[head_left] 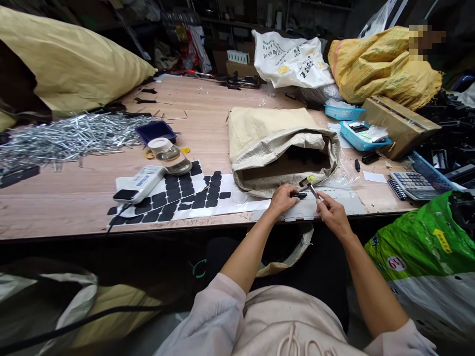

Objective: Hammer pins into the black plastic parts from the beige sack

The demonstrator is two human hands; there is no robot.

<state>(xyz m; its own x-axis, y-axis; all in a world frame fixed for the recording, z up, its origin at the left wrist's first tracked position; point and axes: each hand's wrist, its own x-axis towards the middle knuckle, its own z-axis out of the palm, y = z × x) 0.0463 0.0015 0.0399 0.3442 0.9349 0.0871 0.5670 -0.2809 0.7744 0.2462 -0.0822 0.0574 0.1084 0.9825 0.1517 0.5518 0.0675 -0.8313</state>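
Observation:
My left hand (284, 200) rests at the table's front edge, its fingers closed on a small black part (299, 196). In my right hand (334, 215) is a small hammer (313, 191) with a metal handle and a yellow-green face on its head. The hammer's head is just above the black part; whether they touch I cannot tell. Right behind both hands lies an open beige sack (272, 126), its mouth facing me and its inside dark. A pale sheet (341, 202) lies under the hands.
Left are a pile of metal rods (81, 136), a dark blue tray (156, 132), a jar (170, 155), a white device (141, 184) and black sticker sheets (178, 190). Right are blue baskets (365, 143), a cardboard box (401, 126), a calculator (413, 186) and a green bag (423, 242).

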